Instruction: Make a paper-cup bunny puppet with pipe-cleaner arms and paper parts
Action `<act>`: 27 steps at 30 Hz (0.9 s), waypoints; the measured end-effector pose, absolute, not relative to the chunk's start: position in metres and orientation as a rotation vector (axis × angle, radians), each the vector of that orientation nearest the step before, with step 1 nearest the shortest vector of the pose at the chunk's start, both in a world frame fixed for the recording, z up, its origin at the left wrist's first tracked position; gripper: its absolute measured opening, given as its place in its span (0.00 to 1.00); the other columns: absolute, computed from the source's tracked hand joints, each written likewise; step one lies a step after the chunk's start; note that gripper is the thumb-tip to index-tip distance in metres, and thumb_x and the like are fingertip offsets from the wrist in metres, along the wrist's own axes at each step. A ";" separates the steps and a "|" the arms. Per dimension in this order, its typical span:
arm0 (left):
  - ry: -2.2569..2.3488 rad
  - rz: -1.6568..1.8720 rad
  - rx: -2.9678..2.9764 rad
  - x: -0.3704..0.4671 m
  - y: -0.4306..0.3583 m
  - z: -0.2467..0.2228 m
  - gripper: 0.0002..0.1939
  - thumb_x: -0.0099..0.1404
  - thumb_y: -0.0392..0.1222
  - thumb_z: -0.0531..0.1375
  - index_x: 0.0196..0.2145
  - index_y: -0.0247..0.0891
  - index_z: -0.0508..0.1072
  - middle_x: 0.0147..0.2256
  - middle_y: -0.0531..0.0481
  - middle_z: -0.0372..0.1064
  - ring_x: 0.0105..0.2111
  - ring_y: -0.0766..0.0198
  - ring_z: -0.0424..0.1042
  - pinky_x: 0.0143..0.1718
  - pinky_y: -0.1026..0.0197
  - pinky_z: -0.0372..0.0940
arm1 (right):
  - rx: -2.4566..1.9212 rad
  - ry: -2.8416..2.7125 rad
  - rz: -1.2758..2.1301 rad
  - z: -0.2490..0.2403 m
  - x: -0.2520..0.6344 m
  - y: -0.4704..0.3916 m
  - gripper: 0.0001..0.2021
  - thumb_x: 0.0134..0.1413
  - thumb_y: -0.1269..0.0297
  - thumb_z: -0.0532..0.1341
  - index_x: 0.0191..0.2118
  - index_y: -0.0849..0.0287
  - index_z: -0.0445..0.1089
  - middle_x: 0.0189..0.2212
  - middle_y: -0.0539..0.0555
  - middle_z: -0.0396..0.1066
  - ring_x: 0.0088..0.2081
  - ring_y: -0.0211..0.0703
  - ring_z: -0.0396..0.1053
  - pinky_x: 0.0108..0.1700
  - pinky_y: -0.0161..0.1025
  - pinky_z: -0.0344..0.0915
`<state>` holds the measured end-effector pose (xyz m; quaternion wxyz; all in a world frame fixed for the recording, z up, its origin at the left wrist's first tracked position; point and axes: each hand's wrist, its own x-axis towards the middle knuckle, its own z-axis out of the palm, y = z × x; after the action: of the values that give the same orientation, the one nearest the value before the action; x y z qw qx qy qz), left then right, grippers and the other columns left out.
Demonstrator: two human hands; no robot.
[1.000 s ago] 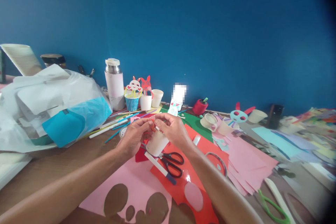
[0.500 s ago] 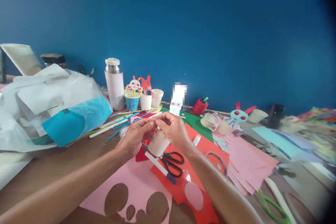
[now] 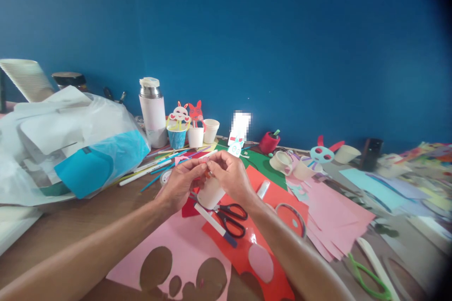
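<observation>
My left hand (image 3: 182, 179) and my right hand (image 3: 230, 173) meet above the middle of the table, thumbs and forefingers pinched together. Between the fingertips is a small reddish piece, mostly hidden by the fingers. A white paper cup (image 3: 211, 193) lies tilted just below my hands, its upper part covered by them. Under it are black-handled scissors (image 3: 231, 218) and a white marker with a blue cap (image 3: 215, 224). These rest over red paper (image 3: 278, 202) and pink paper (image 3: 183, 240) with round holes cut in it.
Plastic bag of paper (image 3: 95, 127) at left, with a thermos (image 3: 152, 117) beside it. Decorated cups (image 3: 177, 137) stand near the blue wall. Pink sheets (image 3: 335, 216), a blue rabbit face (image 3: 322, 154) and green-handled scissors (image 3: 369, 277) are at right.
The view has shifted very slightly. My hands stay pinched together, with only a slight movement of the fingertips to the left.
</observation>
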<state>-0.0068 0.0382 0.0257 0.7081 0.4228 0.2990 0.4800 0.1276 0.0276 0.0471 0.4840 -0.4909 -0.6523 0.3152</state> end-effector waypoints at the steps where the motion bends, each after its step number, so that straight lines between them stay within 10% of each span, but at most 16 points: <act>1: 0.660 1.064 0.942 -0.007 0.038 0.026 0.07 0.53 0.41 0.62 0.28 0.35 0.72 0.22 0.54 0.67 0.19 0.74 0.63 0.21 0.70 0.58 | -1.192 -1.573 0.768 0.047 0.127 0.028 0.06 0.51 0.62 0.56 0.33 0.58 0.64 0.26 0.48 0.68 0.26 0.35 0.67 0.28 0.32 0.63; 15: 0.688 1.104 0.852 -0.009 0.044 0.029 0.06 0.53 0.41 0.62 0.28 0.36 0.71 0.22 0.55 0.66 0.19 0.74 0.62 0.20 0.71 0.57 | -1.060 -1.480 0.690 0.058 0.121 0.014 0.09 0.54 0.63 0.55 0.41 0.55 0.61 0.28 0.48 0.66 0.26 0.35 0.66 0.29 0.32 0.64; 27: 0.630 1.150 0.774 -0.017 0.050 0.039 0.06 0.53 0.39 0.62 0.25 0.34 0.69 0.22 0.56 0.65 0.20 0.75 0.63 0.21 0.71 0.60 | -1.291 -1.374 0.912 0.029 0.160 -0.036 0.09 0.51 0.57 0.57 0.30 0.58 0.62 0.22 0.47 0.62 0.24 0.34 0.60 0.24 0.31 0.58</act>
<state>-0.0174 0.0504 0.0386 0.7239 0.3505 0.2856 0.5210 0.1600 -0.0357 0.0290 0.5001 -0.5337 -0.5681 0.3772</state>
